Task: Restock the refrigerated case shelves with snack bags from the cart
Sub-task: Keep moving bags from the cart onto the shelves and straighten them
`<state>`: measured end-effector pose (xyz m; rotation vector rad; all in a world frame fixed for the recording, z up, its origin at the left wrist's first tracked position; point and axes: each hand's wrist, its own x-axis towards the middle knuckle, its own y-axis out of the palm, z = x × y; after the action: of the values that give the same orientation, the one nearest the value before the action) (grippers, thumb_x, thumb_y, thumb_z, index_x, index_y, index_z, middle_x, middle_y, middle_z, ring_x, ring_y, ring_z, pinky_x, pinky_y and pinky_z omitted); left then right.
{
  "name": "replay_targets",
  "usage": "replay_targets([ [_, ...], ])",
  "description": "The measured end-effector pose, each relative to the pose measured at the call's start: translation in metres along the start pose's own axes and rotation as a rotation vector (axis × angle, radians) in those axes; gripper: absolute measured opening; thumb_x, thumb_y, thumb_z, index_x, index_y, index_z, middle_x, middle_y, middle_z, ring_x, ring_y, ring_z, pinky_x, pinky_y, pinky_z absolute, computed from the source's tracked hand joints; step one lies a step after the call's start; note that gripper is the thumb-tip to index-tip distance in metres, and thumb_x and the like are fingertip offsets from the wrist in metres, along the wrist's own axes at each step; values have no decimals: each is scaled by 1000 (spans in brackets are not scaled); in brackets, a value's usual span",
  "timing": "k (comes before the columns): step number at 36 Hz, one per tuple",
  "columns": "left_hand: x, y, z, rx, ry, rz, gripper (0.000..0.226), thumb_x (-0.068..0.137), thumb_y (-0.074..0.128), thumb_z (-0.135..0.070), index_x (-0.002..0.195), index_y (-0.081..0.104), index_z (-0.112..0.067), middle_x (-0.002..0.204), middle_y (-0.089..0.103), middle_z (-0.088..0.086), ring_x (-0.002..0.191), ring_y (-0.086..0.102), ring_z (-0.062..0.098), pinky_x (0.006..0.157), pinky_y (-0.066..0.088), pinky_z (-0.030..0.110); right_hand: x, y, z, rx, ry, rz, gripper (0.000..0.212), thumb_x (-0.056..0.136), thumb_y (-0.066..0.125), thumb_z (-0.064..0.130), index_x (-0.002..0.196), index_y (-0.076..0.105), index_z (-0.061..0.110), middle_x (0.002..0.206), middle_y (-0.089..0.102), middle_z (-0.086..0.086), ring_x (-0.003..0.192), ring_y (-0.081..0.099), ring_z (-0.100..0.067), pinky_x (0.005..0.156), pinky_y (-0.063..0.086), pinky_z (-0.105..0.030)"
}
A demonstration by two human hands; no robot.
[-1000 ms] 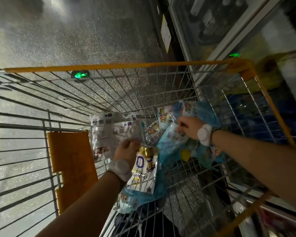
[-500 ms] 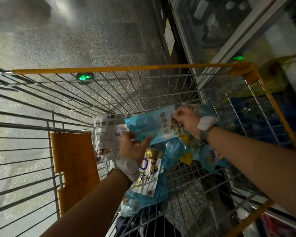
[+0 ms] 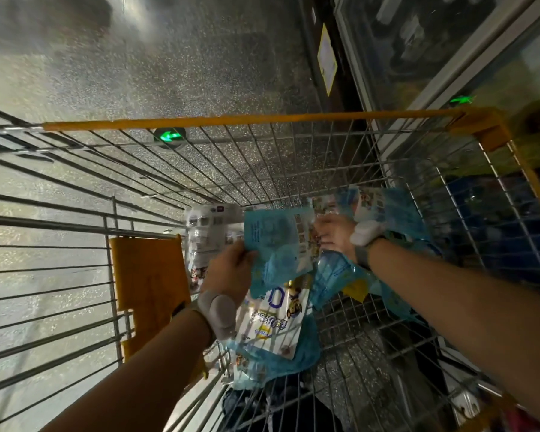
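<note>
Both my hands are down inside the wire cart (image 3: pixel 293 163). My left hand (image 3: pixel 228 272) grips a stack of snack bags: a white bag (image 3: pixel 209 235) behind, a white and gold bag (image 3: pixel 272 319) hanging below, and the left edge of a light blue bag (image 3: pixel 275 244). My right hand (image 3: pixel 334 235) pinches the right edge of that same blue bag, held flat between the two hands. More blue snack bags (image 3: pixel 384 213) lie in a heap on the cart floor under my right arm.
The cart has a yellow rim (image 3: pixel 231 121) and an orange fold-down flap (image 3: pixel 150 285) at the left. The refrigerated case's glass door (image 3: pixel 468 57) stands to the right of the cart. Speckled floor with a green arrow light (image 3: pixel 168 137) lies ahead.
My right hand lifted a light blue bag out of the heap and carried it left. My left hand opened briefly, then closed on the blue bag's left edge along with its stack.
</note>
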<state>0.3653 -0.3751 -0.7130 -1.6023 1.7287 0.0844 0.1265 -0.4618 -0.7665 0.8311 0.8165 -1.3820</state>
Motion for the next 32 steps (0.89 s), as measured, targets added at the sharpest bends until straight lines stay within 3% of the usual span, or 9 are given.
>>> replay_targets([
  [3,-3,-14,-11,33,110,-42,20,104,45,-25,113,61,-21,109,68,3,95,66,27,83,58,48,10,7,-2,-243,-25,104,8,73,76,16,72,68,12,68,65,-5,63,63,-23,63,51,-28],
  [7,-3,-33,-31,214,297,-55,20,106,40,-27,112,55,-14,106,66,10,85,66,29,70,58,48,19,20,-14,-1125,-372,-116,26,97,50,24,115,66,13,116,65,-10,110,59,-30,95,46,-37],
  [13,7,-52,-23,397,221,13,16,106,40,-24,115,46,-13,90,61,0,66,61,13,49,49,20,34,29,-18,-1532,-518,-10,47,92,56,10,138,50,12,139,48,-12,125,48,-33,100,43,-38],
  [16,14,-54,-22,432,221,18,17,106,40,-25,117,44,-13,92,63,2,62,55,7,43,37,10,43,31,-11,-1806,-439,98,67,89,62,14,149,33,15,156,25,-12,142,28,-31,113,28,-43],
  [19,19,-53,-30,346,233,-19,20,106,39,-23,123,40,-13,112,67,15,71,63,22,47,48,20,55,28,-11,-1955,-405,151,78,85,67,15,151,27,20,160,15,-8,146,15,-31,117,20,-47],
  [23,16,-62,-20,362,201,-51,34,105,40,-24,136,28,-24,111,69,13,72,67,23,49,55,25,56,31,-8,-2053,-489,143,59,87,67,26,141,45,19,151,33,-7,139,29,-28,113,30,-41],
  [28,6,-81,1,450,160,-112,85,104,43,-22,149,-24,-47,110,69,13,76,72,28,62,62,42,45,30,0,-2058,-514,273,45,87,69,32,128,58,19,141,50,0,131,41,-24,109,36,-36],
  [30,0,-83,4,451,233,-124,91,101,48,-18,148,-23,-51,120,66,17,80,72,27,61,62,43,37,20,-2,-1964,-591,265,37,91,63,22,127,58,15,140,51,-6,130,46,-28,107,39,-37],
  [32,-2,-84,7,508,277,-130,82,100,49,-13,154,0,-51,128,63,15,90,71,25,66,63,38,29,8,-2,-1843,-652,250,29,90,62,15,119,61,13,128,55,-7,112,54,-23,85,45,-27],
])
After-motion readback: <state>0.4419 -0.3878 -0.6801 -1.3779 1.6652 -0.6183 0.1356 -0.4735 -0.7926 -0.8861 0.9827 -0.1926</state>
